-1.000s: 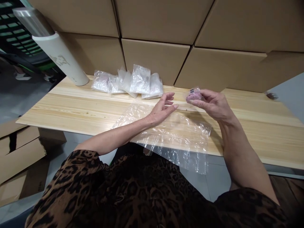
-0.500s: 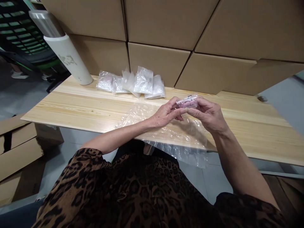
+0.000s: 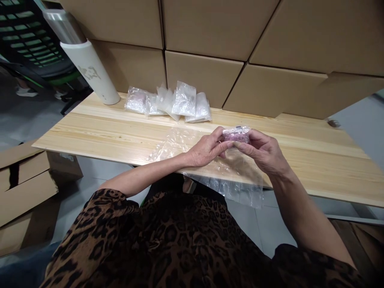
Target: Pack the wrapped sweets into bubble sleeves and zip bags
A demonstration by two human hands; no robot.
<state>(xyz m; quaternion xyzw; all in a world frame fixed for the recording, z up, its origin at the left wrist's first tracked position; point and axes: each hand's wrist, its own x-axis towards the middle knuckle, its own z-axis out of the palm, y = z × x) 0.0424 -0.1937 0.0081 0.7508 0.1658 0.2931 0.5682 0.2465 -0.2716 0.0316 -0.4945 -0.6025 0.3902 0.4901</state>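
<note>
Between my two hands is a small clear plastic packet (image 3: 236, 136) with something pink or purple inside; its exact contents I cannot make out. My left hand (image 3: 208, 147) pinches its left end, thumb along the near side. Closed on the right end is my right hand (image 3: 264, 150), with its thumb meeting the left one beneath the packet. Under both hands, a large clear plastic bag or sheet (image 3: 177, 141) lies on the wooden table and hangs over its front edge. Several filled clear packets (image 3: 184, 100) lie in a row behind, against the boxes.
A white flask (image 3: 93, 72) with a metal cap stands at the table's back left. Stacked cardboard boxes (image 3: 204, 76) wall off the far side of the wooden table (image 3: 78, 138). An open carton (image 3: 27, 192) sits on the floor at left, below a mesh chair (image 3: 30, 36).
The packet has tilted in my hands, so more of its pink side faces me. Both hands have dropped slightly. The whole view has shifted a little.
</note>
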